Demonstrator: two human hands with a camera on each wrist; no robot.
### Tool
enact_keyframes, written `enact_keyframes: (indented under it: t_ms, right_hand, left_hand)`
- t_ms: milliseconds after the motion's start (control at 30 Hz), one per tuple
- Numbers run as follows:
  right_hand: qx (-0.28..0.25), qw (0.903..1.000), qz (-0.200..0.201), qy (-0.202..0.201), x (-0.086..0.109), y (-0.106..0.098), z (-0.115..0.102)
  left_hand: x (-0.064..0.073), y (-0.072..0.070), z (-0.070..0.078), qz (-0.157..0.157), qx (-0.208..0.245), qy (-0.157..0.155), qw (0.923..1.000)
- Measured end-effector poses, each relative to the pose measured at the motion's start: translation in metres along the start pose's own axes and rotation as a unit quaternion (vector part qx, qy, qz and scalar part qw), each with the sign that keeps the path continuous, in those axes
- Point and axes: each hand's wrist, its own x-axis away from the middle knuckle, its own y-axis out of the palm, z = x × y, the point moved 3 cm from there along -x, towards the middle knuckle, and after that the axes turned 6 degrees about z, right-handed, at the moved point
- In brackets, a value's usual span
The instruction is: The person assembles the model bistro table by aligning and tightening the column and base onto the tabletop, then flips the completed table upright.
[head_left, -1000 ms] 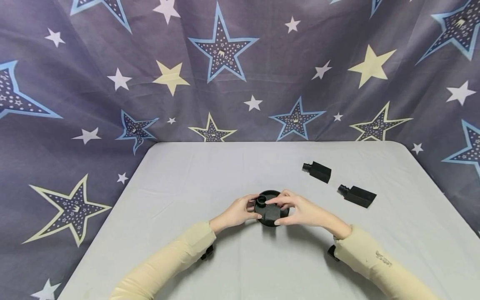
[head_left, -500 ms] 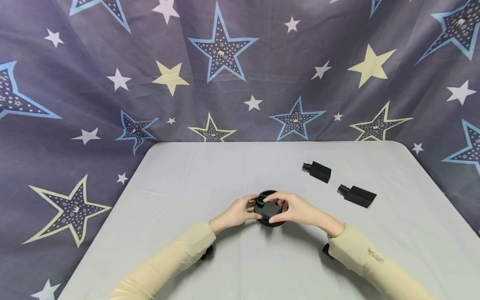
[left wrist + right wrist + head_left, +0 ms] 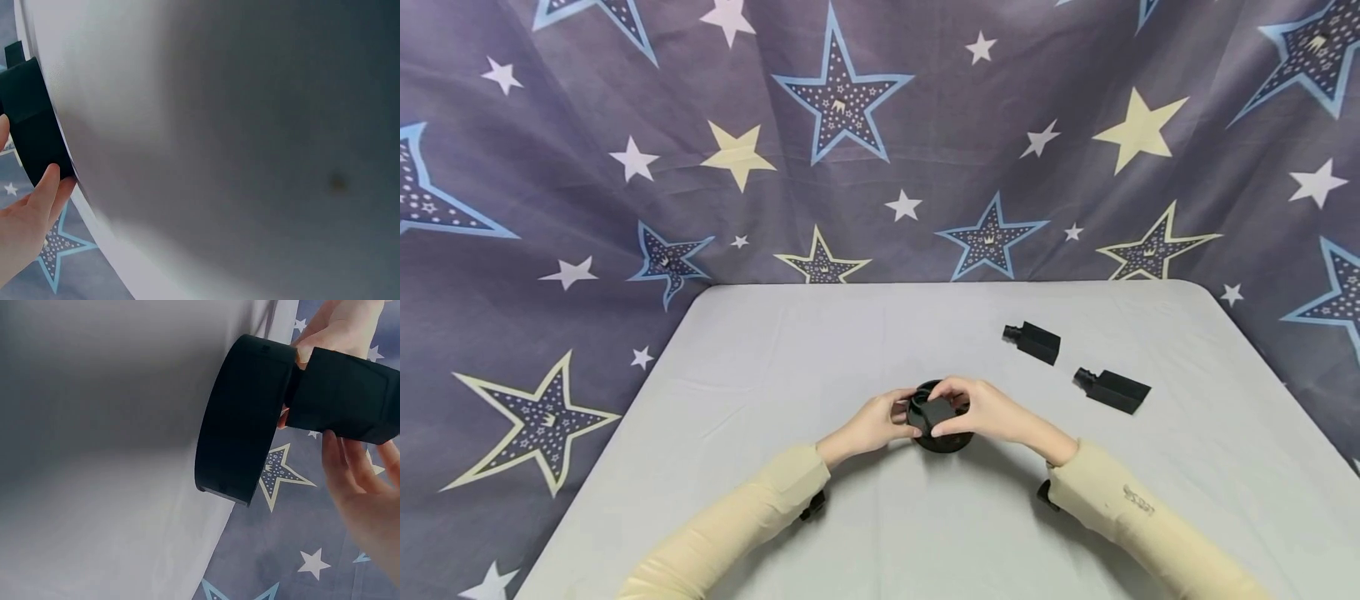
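Observation:
A round black base (image 3: 951,443) stands over the white table, with a black block-like piece (image 3: 937,414) on top of it. On the left side my left hand (image 3: 871,425) grips the base between thumb and fingers; the left wrist view shows its fingertips on the dark curved rim (image 3: 37,119). From the right, my right hand (image 3: 992,414) pinches the block with thumb and forefinger. In the right wrist view the block (image 3: 344,394) sits against the base's upper side (image 3: 244,425); how they join is hidden.
Two black box-shaped parts with narrow ridged necks lie at the right of the table, one farther back (image 3: 1034,342) and one nearer (image 3: 1114,391). The white table (image 3: 790,358) ends against a star-patterned curtain (image 3: 880,183).
My right hand has shifted a little to the left, and the block it holds has turned on the base. My left hand has kept its hold on the base.

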Motion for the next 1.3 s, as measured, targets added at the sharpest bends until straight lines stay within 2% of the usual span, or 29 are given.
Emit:
enact_keyframes:
  t_ms: [167, 367, 633, 967, 1200, 1300]
  right_hand:
    - [0.025, 0.9996, 0.001, -0.015, 0.0, -0.003, 0.0]
    - [0.043, 0.997, -0.013, -0.062, 0.002, -0.005, -0.004]
    - [0.041, 0.9988, -0.01, -0.023, 0.004, -0.011, 0.001]
    - [0.044, 0.9986, -0.001, -0.029, 0.009, -0.017, 0.004]
    - [0.063, 0.9977, -0.004, -0.022, 0.013, -0.021, 0.006]
    - [0.063, 0.9977, -0.001, -0.024, 0.015, -0.024, 0.007]
  left_hand:
    - [0.0, 0.0, 0.0, -0.001, 0.001, -0.001, 1.0]
    - [0.0, 0.0, 0.001, 0.0, -0.004, -0.002, 1.0]
    - [0.0, 0.0, 0.001, 0.001, -0.01, -0.014, 0.9998]
    - [0.0, -0.001, 0.001, 0.001, 0.002, -0.008, 1.0]
    - [-0.001, -0.001, -0.001, 0.008, -0.012, 0.007, 0.9999]
    - [0.0, -0.001, -0.001, 0.01, -0.02, 0.004, 0.9997]
